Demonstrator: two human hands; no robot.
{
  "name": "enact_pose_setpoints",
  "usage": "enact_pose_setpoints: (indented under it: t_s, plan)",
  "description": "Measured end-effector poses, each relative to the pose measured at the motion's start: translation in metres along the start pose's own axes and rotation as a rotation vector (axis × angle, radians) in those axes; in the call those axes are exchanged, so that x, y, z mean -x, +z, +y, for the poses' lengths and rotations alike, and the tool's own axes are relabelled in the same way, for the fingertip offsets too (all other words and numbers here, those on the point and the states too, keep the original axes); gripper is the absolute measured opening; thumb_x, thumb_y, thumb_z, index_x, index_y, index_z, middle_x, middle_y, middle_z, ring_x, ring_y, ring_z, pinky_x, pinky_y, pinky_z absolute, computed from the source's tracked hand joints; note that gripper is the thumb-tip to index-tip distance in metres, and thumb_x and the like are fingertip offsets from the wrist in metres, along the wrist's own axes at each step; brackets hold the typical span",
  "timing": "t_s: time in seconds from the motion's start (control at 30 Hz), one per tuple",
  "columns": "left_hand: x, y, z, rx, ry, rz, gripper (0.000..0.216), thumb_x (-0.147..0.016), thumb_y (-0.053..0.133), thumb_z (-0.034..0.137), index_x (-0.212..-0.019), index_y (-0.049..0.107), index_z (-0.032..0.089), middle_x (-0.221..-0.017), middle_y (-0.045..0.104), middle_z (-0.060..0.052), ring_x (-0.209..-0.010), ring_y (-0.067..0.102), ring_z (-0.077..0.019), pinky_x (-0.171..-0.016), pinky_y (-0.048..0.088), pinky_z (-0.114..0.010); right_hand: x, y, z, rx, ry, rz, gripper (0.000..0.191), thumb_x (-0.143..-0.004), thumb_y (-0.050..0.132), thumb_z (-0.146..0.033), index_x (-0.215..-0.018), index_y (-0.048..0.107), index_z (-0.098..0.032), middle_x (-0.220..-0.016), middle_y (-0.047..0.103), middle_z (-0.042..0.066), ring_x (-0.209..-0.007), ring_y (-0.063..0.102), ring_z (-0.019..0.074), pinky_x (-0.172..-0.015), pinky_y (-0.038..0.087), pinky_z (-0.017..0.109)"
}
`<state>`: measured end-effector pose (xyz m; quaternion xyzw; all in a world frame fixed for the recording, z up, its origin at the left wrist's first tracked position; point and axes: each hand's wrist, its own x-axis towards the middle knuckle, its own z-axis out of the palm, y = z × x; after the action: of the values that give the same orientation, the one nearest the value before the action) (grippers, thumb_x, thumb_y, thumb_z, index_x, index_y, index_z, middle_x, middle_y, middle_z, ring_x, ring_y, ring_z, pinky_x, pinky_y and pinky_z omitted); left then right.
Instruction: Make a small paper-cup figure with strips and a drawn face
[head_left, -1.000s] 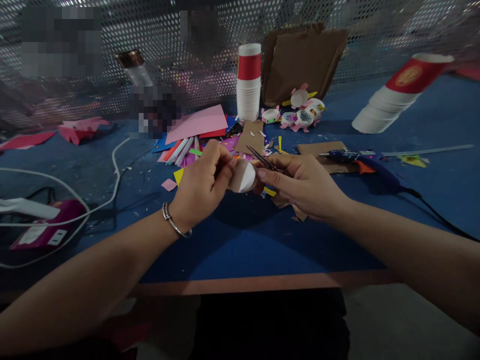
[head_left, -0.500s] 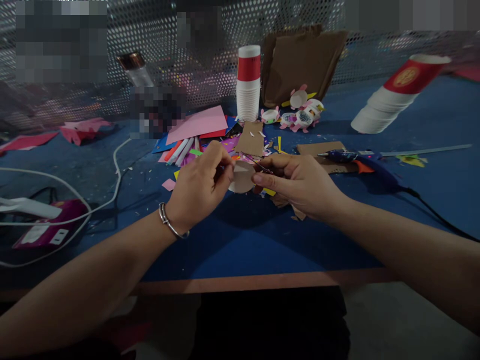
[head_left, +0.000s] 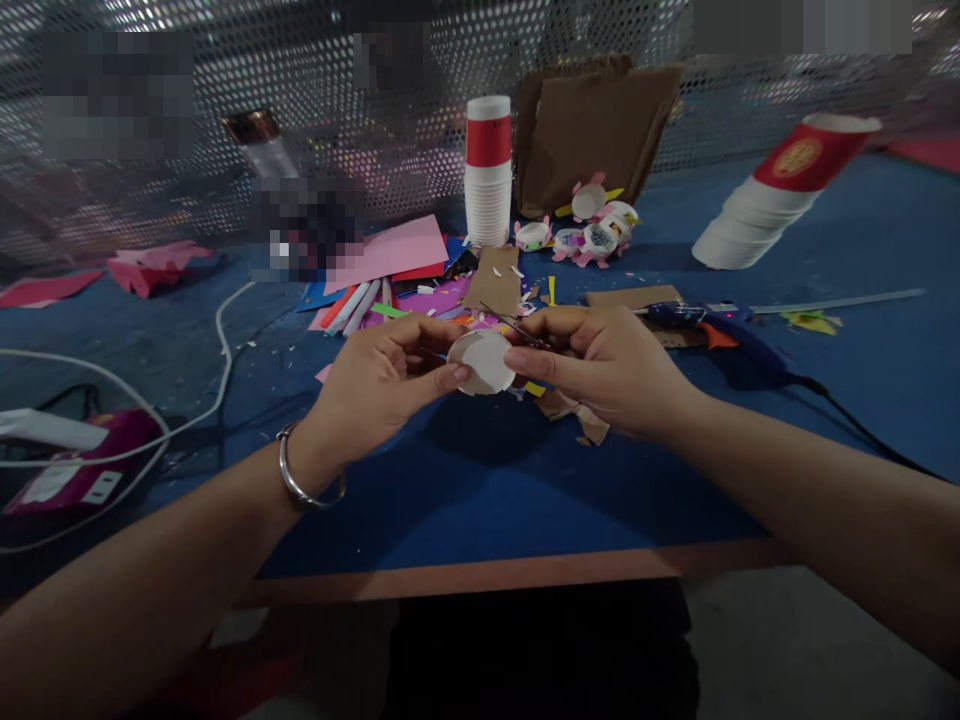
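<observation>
My left hand [head_left: 384, 378] and my right hand [head_left: 600, 365] meet over the blue table [head_left: 480, 490], both pinching a small round white disc [head_left: 482, 361] that looks like a cut-off paper cup bottom. The left thumb and fingers grip its left edge. The right hand holds its right edge and also keeps a pair of small scissors [head_left: 517, 328], whose thin dark blades point up and left behind the disc. A metal bangle [head_left: 297, 482] circles my left wrist.
Coloured paper and markers [head_left: 390, 265] lie behind my hands, with cardboard scraps [head_left: 574, 412] below them. A stack of paper cups [head_left: 487, 175] stands upright, another stack [head_left: 772, 195] lies tilted. Glue gun [head_left: 720, 325] at right, decorated cup pieces [head_left: 585, 235], white cable [head_left: 217, 370] at left.
The disc has turned from edge-on to facing me, flat side up. My left hand has slid lower and changed its grip; the scissors' blades have dropped lower behind the disc.
</observation>
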<state>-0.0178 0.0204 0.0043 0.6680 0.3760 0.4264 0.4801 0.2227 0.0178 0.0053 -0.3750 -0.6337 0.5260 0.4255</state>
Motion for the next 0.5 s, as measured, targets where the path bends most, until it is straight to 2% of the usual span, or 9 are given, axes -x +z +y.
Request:
enact_pose_setpoints:
  t_s: [0.2, 0.37, 0.5]
  plan:
    - [0.004, 0.009, 0.008, 0.081, -0.041, 0.027, 0.037, -0.073, 0.100, 0.030, -0.099, 0.076, 0.019, -0.098, 0.081, -0.003, -0.086, 0.076, -0.0168, -0.078, 0.067, -0.030, 0.000, -0.002, -0.002, 0.101, -0.024, 0.024, 0.046, -0.080, 0.091, -0.059, -0.094, 0.082, -0.017, -0.077, 0.072, 0.003, -0.064, 0.057, 0.0126, -0.055, 0.040, 0.027]
    - [0.005, 0.013, 0.009, 0.090, -0.092, 0.039, 0.051, -0.071, 0.101, 0.031, -0.111, 0.073, 0.018, -0.100, 0.080, -0.005, -0.088, 0.076, -0.0177, -0.078, 0.066, -0.030, -0.002, -0.002, 0.003, 0.145, -0.048, 0.100, 0.046, -0.077, 0.092, -0.061, -0.086, 0.078, -0.018, -0.081, 0.073, 0.004, -0.074, 0.061, 0.0172, -0.065, 0.047, 0.031]
    - [0.005, 0.015, 0.007, 0.090, -0.094, 0.013, 0.055, -0.070, 0.101, 0.029, -0.116, 0.073, 0.020, -0.100, 0.080, -0.004, -0.087, 0.075, -0.0165, -0.078, 0.065, -0.029, -0.003, -0.001, 0.008, 0.225, -0.074, 0.148, 0.044, -0.078, 0.091, -0.058, -0.078, 0.071, -0.019, -0.078, 0.069, 0.003, -0.072, 0.058, 0.0173, -0.064, 0.045, 0.032]
